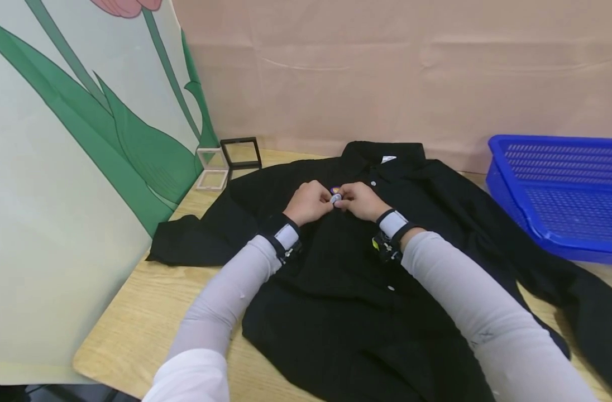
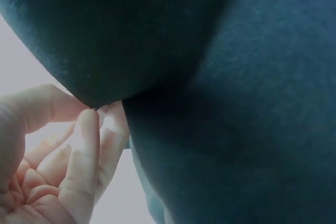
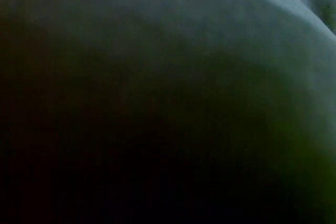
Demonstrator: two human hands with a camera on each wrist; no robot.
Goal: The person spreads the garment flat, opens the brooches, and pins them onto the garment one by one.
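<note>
A black long-sleeved shirt point(image 1: 331, 301) with light buttons lies spread over the table, collar at the far side. On its upper front, both hands meet at a small round silvery badge point(image 1: 335, 197). My left hand point(image 1: 308, 202) is on the badge's left; in the left wrist view its thumb and fingertips pinch a fold of dark cloth point(image 2: 131, 40). From the other side my right hand point(image 1: 362, 201) pinches the badge between thumb and fingers. Just behind it shows a small purple and yellow piece point(image 1: 335, 190), partly covered by fingers. The right wrist view holds only dark, blurred cloth point(image 3: 168, 35).
A blue plastic basket point(image 1: 527, 223) stands at the right by the pink backdrop point(image 1: 361, 72). At the back left are a black square frame point(image 1: 258, 152) and a pale hinged frame point(image 1: 199, 183). A tulip-print panel point(image 1: 70, 223) borders the wooden table point(image 1: 135, 312) on the left.
</note>
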